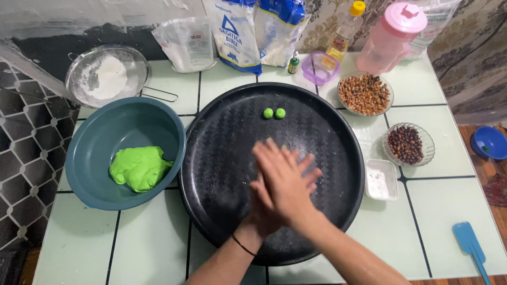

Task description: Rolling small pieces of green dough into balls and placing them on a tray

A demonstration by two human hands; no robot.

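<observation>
My right hand [282, 177] lies flat on top of my left hand [260, 215], palm against palm, above the middle of a large round black tray [211, 158]. Whatever sits between the palms is hidden. My left wrist wears a thin black band. Two small green dough balls [274, 113] rest side by side on the far part of the tray, apart from my hands. To the left, a teal bowl [90, 137] holds a lump of green dough [138, 168].
A sieve with white flour [108, 76] and flour bags [232, 31] stand at the back, with a pink jug [391, 37]. At the right are a glass bowl of peanuts [364, 94], a bowl of dark beans [405, 143], a white dish [381, 179] and a blue spatula [470, 243].
</observation>
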